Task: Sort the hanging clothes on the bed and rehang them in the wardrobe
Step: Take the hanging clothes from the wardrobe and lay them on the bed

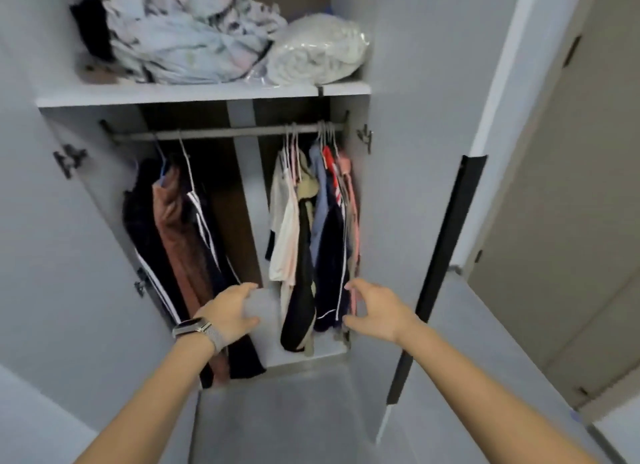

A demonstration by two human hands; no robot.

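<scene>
Reaching into the open wardrobe (398, 186), both hands are held low, at the hems of the hanging clothes. The right-hand bunch of clothes (322, 228) hangs straight down from the rail (225, 133), its long axis vertical, and it lies between the two hands. The right hand (375, 311) is open, fingers spread, just beside the bunch's outer edge near the pink garment (353, 214); whether it touches cannot be told. The left hand (232, 313), with a watch (194, 326) on its wrist, is loosely curled and holds nothing visible, in the gap between that bunch and the darker clothes on the left (173, 241). The right hand is judged nearer. No bed is in view.
</scene>
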